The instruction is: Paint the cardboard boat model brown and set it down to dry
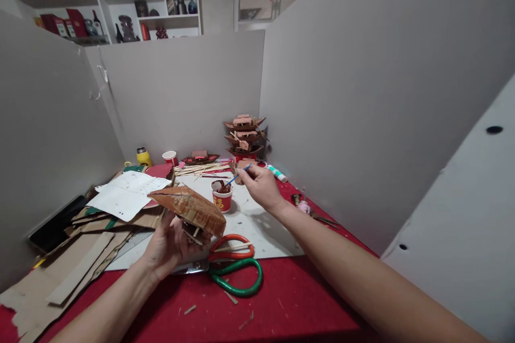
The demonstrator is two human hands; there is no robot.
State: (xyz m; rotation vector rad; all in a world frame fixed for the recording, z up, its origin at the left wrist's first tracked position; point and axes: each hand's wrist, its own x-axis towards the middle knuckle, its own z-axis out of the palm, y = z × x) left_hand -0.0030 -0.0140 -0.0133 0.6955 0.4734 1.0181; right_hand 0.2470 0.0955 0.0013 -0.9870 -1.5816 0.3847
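My left hand (171,246) holds a brown model boat (189,206) tilted on its side, its hull turned upward and its cabin towards the palm. A thin blue paintbrush (238,176) is pinched in the fingers of my right hand (260,187). The brush's lower end reaches into a red paper cup (222,201) with brown paint smeared round its inside, so the tip is hidden. Under and right of the boat lie large scissors with one orange and one green handle (237,278).
Stacked model boats (244,136) stand at the back, with another boat (200,157) to their left. Wooden sticks (201,169), a yellow bottle (144,156) and a second cup (170,157) are nearby. Cardboard (76,273) and white paper (126,193) cover the left. Grey partitions (362,91) enclose the table.
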